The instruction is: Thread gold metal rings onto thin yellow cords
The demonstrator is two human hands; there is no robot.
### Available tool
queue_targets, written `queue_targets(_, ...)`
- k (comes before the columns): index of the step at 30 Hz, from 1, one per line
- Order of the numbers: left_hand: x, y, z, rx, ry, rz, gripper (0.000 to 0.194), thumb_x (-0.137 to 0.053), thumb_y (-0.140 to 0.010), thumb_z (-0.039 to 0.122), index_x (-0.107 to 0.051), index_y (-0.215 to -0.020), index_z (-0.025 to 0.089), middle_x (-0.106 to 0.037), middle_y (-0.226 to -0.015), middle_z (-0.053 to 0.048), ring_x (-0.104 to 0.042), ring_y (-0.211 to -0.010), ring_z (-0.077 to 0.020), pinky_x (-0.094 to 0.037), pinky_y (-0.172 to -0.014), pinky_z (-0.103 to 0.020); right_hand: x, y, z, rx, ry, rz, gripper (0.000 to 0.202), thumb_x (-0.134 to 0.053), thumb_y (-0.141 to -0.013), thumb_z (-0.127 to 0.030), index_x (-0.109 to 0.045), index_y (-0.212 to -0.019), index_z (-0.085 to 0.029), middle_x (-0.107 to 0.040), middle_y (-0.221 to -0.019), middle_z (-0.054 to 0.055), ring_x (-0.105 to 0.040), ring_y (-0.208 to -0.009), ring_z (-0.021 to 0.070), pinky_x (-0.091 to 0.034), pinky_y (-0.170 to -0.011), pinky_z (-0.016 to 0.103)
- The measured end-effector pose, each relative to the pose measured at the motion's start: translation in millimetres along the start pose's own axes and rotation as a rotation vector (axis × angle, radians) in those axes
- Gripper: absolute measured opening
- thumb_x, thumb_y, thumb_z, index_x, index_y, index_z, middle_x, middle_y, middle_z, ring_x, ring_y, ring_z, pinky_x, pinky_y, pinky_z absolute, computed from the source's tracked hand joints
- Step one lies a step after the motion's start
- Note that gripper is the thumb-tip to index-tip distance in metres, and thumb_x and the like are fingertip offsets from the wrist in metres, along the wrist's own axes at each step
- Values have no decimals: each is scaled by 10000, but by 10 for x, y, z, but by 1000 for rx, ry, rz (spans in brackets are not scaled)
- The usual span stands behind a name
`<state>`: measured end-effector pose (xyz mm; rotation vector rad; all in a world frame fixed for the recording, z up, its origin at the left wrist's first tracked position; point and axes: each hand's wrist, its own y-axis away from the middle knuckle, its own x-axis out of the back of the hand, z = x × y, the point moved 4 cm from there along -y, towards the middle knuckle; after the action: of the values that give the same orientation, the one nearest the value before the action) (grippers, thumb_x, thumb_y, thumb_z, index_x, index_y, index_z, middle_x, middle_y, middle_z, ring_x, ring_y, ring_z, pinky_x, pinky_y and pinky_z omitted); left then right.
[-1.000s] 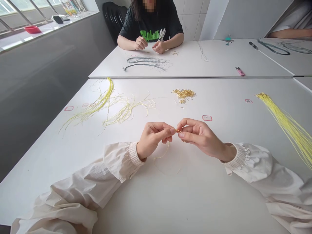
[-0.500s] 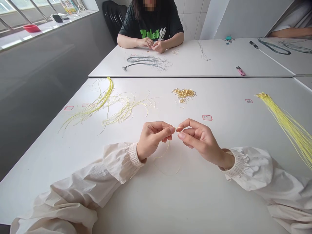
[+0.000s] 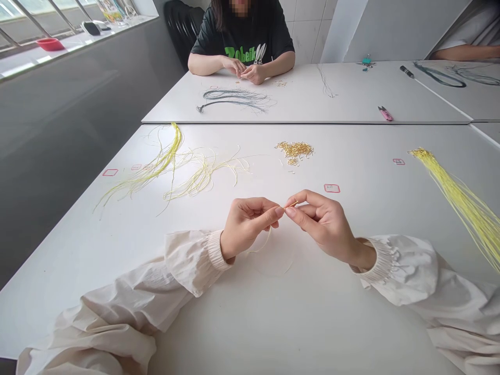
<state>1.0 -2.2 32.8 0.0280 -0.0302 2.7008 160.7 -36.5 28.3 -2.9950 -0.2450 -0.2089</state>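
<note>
My left hand (image 3: pixel 252 224) pinches a thin pale yellow cord (image 3: pixel 269 240) between thumb and forefinger, and the cord hangs below in a faint loop. Against its fingertips, my right hand (image 3: pixel 322 219) is closed in a pinch on the same cord, with a short end (image 3: pixel 296 202) poking out past the fingers. Whether a small metal piece is also between the fingertips is hidden. Beyond my hands lies a heap of small gold hooks (image 3: pixel 296 149). Loose yellow cords (image 3: pixel 195 174) spread at the left, and a bundle of yellow cords with gold ends (image 3: pixel 457 192) lies at the right.
Across the white table (image 3: pixel 297 323), a person in a black shirt (image 3: pixel 250 41) works with both hands near grey-blue cords (image 3: pixel 234 99). Pink thread snips (image 3: pixel 385 113) and a screwdriver (image 3: pixel 407 72) lie at the back right. Another person's arm (image 3: pixel 464 52) shows at the far right.
My right thumb and forefinger have closed together on the cord, up against my left fingertips. My left hand has shifted slightly right.
</note>
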Motion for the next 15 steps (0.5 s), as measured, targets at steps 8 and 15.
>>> queue_targets(8,-3,-5,44,0,17,-46,196,-724,-816,295,-727,-710,130,-636,-589,-25,-516,-522,-85,-445,-504,-203,25,11,-32,117,96,14,95,-564,-949,-288,-584,-907,-204,-304,-481,-87,-247,-449,78,-252,-482,249)
queue_targets(15,7,-6,58,-34,-16,-29,194,-723,-817,280,-724,-698,127,-637,-579,-22,-517,-510,-82,-433,-485,-195,24,2,-29,119,93,25,98,-574,-946,-286,-593,-906,-199,-308,-481,-87,-250,-454,77,-251,-486,252)
